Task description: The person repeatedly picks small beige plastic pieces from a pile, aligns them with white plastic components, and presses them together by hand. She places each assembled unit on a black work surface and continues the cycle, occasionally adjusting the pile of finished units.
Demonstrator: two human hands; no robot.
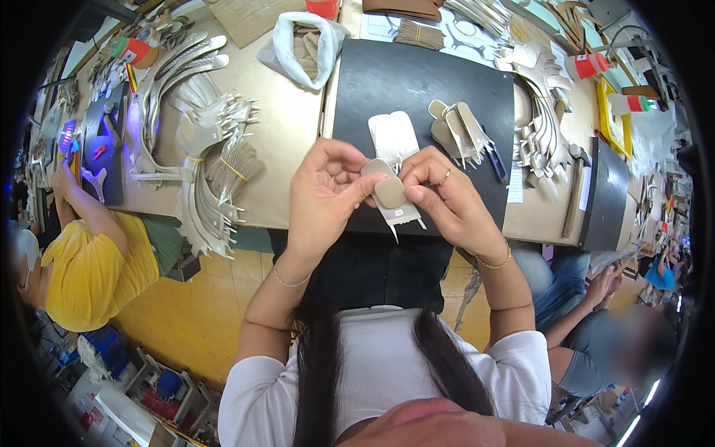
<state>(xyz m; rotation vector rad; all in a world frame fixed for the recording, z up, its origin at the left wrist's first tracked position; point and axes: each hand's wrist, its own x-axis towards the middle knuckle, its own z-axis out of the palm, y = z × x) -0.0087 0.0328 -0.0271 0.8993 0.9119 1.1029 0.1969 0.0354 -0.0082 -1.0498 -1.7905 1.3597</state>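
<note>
My left hand [331,192] pinches a small tan rounded piece [375,167] between thumb and fingers. Opposite it, the fingers of my right hand [449,195] are closed on the edge of a pale leather-like strap piece [400,214], which has thin tails and a small white label. A tan oval patch [390,192] lies on its face, between both hands. Just beyond, a stack of white round-ended pieces [393,132] rests on the black mat [417,74]. Right of that stack, several tan-faced strap pieces [460,130] lie fanned out.
A dark blue-handled tool [497,164] lies at the mat's right. Bundled pale straps [205,141] cover the left table; more straps [540,82] lie right. A plastic bag of tan pieces [307,52] stands at back left. A hammer [574,190] lies far right. People sit on both sides.
</note>
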